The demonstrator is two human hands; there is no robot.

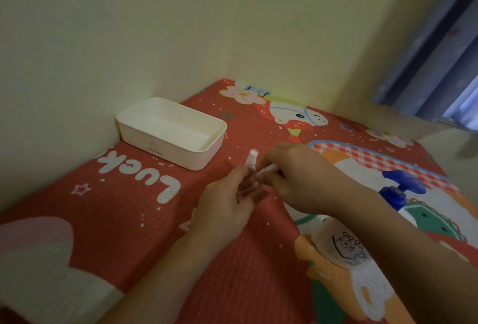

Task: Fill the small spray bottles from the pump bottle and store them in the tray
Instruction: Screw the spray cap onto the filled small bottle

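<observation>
My left hand [227,202] grips a small clear spray bottle [245,189] by its body, just above the red mat. A white spray cap [252,159] rises behind it; I cannot tell whether it belongs to that bottle or to a second one. My right hand [297,176] pinches a small white spray head [269,168] right beside the bottle's top. The pump bottle [344,243] lies on its side under my right forearm, its blue pump [403,186] pointing away. The white tray [170,132] stands empty at the back left, against the wall.
The red cartoon mat [129,220] covers the whole surface, which sits in a corner between two cream walls. A blue curtain [445,52] hangs at the right. The mat's right edge runs close to the pump bottle.
</observation>
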